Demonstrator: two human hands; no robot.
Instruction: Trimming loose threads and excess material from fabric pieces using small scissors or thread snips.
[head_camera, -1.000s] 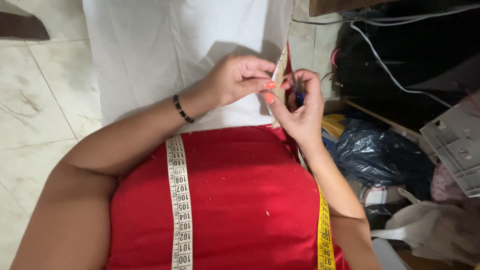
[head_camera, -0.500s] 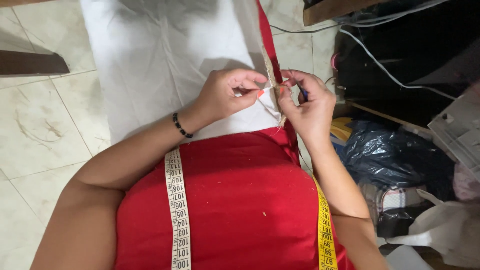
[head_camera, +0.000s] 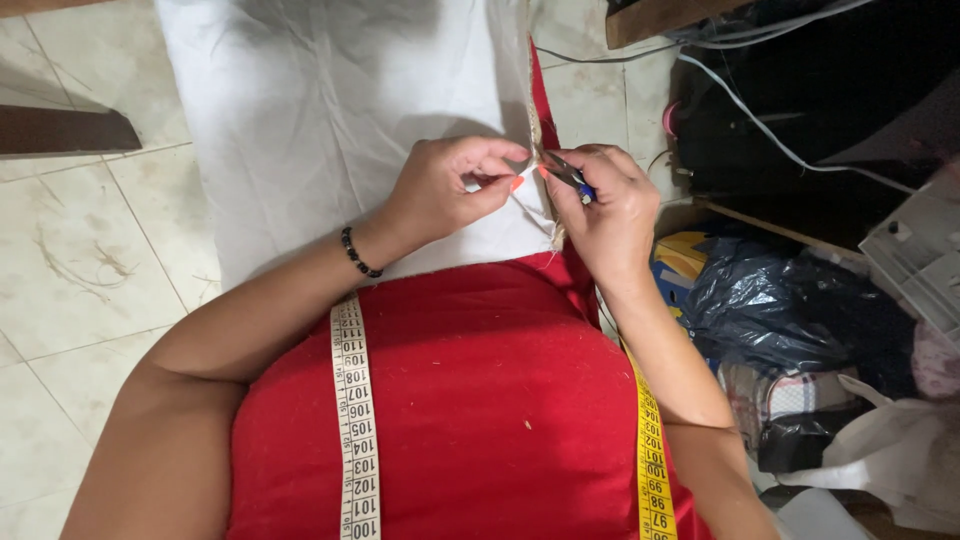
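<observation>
A white cloth (head_camera: 330, 110) lies spread over my lap and the tiled floor, with a beige seam strip (head_camera: 537, 150) along its right edge over red fabric (head_camera: 545, 95). My left hand (head_camera: 450, 185) pinches the cloth's edge beside the seam. My right hand (head_camera: 605, 205) grips a small blue-handled metal tool (head_camera: 570, 177), its tip at the seam between both hands. I wear a red garment (head_camera: 460, 400). A measuring tape (head_camera: 355, 420) hangs from my neck, with its yellow side (head_camera: 650, 450) on the right. A black bead bracelet (head_camera: 358, 252) circles my left wrist.
Pale floor tiles (head_camera: 70, 250) lie to the left, with a dark wooden piece (head_camera: 60, 130). On the right are a black plastic bag (head_camera: 770, 300), a white cable (head_camera: 760, 125), a grey plastic part (head_camera: 920, 250) and white bags (head_camera: 880, 460).
Both hands have dropped slightly lower in view and drawn closer at the seam. The tool's tip now points at the edge pinched by my left hand.
</observation>
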